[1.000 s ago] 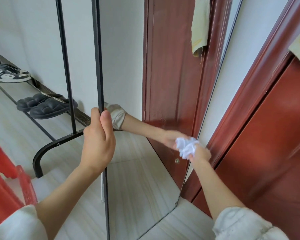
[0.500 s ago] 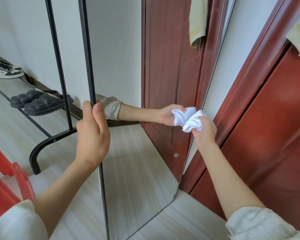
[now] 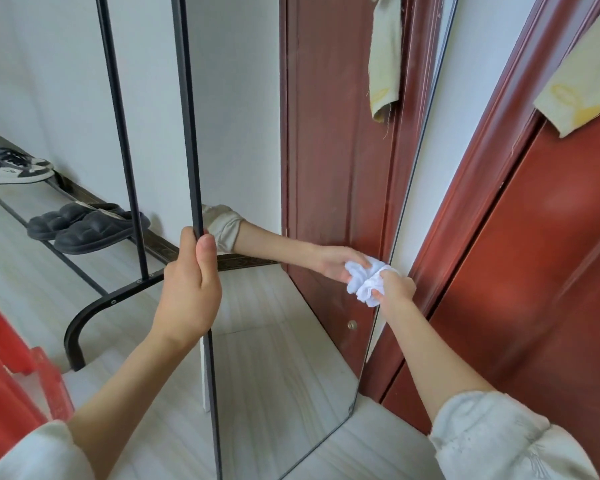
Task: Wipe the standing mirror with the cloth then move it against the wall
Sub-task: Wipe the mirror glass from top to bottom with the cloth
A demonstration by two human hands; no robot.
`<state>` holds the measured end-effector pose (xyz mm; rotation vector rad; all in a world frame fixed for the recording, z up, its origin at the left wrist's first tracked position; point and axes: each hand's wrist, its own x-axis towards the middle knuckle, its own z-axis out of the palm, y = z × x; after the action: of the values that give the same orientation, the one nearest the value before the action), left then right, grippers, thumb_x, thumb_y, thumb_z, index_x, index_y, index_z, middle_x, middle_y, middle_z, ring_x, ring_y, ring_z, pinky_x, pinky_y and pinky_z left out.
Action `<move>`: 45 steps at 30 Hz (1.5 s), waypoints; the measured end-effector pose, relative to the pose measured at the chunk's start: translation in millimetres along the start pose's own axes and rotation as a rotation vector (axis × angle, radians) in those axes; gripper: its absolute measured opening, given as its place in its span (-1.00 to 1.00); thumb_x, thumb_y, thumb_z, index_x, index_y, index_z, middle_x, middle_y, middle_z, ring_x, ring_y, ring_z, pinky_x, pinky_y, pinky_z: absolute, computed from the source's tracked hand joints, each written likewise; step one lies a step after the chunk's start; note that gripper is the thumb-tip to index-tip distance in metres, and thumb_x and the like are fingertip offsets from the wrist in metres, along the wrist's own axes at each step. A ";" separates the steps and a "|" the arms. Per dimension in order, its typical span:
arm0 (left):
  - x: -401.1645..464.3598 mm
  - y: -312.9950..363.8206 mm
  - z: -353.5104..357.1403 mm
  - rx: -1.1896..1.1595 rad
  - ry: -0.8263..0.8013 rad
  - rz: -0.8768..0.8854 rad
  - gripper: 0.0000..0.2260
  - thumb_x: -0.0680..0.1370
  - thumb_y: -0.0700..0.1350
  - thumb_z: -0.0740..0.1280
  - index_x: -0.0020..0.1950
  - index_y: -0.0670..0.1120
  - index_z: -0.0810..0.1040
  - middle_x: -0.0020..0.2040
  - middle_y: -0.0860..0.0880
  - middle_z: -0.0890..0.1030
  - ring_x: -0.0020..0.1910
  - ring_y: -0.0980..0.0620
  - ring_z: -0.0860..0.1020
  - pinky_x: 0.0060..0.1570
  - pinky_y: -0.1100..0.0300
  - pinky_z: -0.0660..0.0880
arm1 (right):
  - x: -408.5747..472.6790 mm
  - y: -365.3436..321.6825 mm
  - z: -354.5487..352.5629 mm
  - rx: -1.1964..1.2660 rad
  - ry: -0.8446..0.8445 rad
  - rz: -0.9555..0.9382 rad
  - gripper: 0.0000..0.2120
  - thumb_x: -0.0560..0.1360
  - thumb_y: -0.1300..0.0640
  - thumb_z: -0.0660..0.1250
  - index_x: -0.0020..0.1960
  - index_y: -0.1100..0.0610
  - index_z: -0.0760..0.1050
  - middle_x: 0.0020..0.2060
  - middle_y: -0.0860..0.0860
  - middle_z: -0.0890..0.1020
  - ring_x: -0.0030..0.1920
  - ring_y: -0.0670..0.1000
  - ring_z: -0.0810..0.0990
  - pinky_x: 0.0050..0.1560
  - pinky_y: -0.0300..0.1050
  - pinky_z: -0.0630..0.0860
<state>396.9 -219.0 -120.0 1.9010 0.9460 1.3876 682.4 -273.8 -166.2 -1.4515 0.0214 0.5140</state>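
The standing mirror (image 3: 284, 341) is smooth, glossy glass edged by a thin black metal frame (image 3: 191, 133) with a matt finish. The cloth (image 3: 368, 282) is soft, white, crumpled fabric with a slightly fuzzy nap. The black stand (image 3: 118, 296) behind the mirror looks like matt painted metal tubing with small screws showing. The door (image 3: 551, 271) and its frame are reddish-brown, smooth and semi-glossy, like lacquered wood. A pale yellowish rag (image 3: 582, 88) hanging on the door is woven cloth with frayed edges. The floor (image 3: 378, 445) has pale wood-grain boards with a low sheen. The dark slippers (image 3: 84, 226) look like matt, puffy foam. The wall (image 3: 49, 81) is matt white.
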 end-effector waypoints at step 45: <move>91.6 85.1 -51.4 -0.013 -0.062 0.146 -0.73 0.65 -0.02 -0.04 -0.24 0.00 0.21 -0.33 0.00 0.27 -0.37 0.05 0.26 -0.31 0.18 0.26 | -4.0 -139.0 51.7 -0.343 0.149 -0.494 -0.87 0.48 0.19 0.19 0.00 0.12 0.44 0.03 0.18 0.56 -0.13 0.13 0.51 -0.09 -0.10 0.43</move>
<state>382.8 -189.6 11.1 2.0259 0.7797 1.4046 712.0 -230.5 -27.4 -1.7534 -0.3129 0.0005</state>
